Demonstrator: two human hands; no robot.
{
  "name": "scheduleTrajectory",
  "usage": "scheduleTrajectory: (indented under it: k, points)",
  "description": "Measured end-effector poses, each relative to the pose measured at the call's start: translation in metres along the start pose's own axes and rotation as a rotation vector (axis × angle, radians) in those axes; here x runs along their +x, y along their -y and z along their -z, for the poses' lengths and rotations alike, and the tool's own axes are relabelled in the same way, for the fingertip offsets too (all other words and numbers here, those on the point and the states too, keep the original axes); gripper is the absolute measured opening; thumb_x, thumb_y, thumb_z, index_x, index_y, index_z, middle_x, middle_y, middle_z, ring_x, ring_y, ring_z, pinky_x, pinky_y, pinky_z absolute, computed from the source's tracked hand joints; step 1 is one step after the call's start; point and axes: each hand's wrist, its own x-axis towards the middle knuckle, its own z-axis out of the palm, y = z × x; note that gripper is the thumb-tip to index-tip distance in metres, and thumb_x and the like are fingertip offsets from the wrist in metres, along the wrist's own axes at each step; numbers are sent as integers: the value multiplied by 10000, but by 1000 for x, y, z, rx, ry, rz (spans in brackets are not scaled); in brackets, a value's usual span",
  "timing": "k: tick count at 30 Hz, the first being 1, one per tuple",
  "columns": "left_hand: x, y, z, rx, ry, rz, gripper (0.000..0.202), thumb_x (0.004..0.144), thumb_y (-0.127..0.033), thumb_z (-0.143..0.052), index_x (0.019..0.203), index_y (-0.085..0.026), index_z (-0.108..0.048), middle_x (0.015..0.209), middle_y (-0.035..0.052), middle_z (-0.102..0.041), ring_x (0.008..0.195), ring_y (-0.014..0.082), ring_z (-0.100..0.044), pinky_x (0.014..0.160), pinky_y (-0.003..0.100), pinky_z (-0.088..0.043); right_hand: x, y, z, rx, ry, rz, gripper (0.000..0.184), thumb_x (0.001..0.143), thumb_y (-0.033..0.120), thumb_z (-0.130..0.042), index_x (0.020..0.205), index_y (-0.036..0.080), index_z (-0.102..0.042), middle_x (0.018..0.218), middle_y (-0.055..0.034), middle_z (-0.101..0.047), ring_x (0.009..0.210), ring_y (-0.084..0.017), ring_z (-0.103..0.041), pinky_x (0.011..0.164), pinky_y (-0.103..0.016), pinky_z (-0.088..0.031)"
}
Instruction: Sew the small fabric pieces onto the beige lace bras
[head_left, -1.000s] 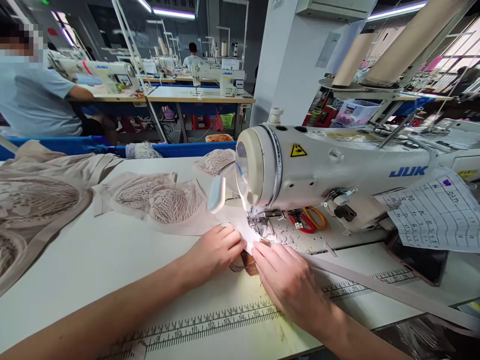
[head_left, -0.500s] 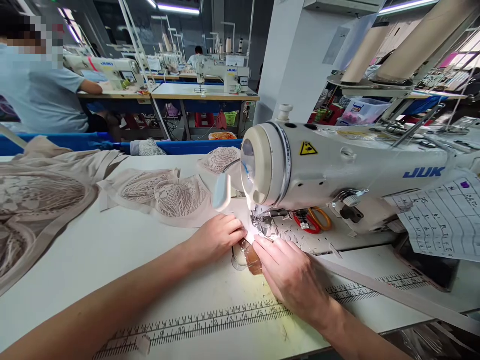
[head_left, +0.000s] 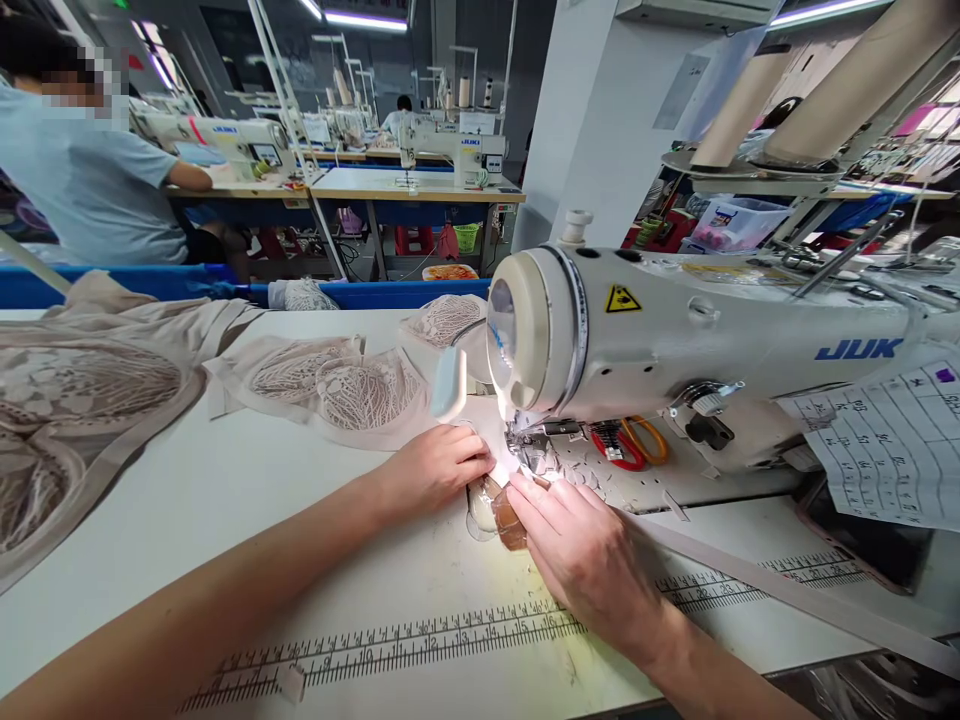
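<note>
My left hand (head_left: 431, 468) rests on the white table, fingers curled and pressed on a small pale fabric piece (head_left: 501, 512) just left of the presser foot (head_left: 525, 448) of the white sewing machine (head_left: 675, 350). From the near side my right hand (head_left: 589, 555) reaches in, its fingertips pinching the same piece right in front of the needle. A machine lamp brightly lights the piece, and my hands hide most of it. A beige strap (head_left: 787, 595) runs from under my right hand toward the right.
Lace bra pieces (head_left: 337, 385) lie on the table (head_left: 225, 520) to the left, with a bigger lace pile (head_left: 67, 420) at the far left. Red and orange scissors (head_left: 626, 440) sit behind the needle. A ruler strip (head_left: 390, 650) runs along the table's near edge. A person (head_left: 90, 190) sits at another machine behind.
The view has shifted slightly. My two hands stay at the presser foot, with the right fingertips nudged a little closer to the needle.
</note>
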Motion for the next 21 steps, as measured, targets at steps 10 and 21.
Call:
scheduleTrajectory:
  k: [10,21]
  points:
    - [-2,21,0,12,71,133,284,981,-112,-394,1094,-128,-653,1083,109,-649,985,214,-607,868,373,-500,-2,-1,-2,-7,-18,21,337,880,20,-428,1108,77,-671,1122,-140,-684,870,-226,-607,671,-362,-489]
    - [-88,36,73,35,65,395,483,896,-120,-466,1376,-165,-438,1363,154,-488,1298,262,-434,1048,447,-431,-6,-5,-5,53,-121,54,321,915,21,-403,1127,62,-640,1079,-139,-684,917,-235,-606,805,-374,-480]
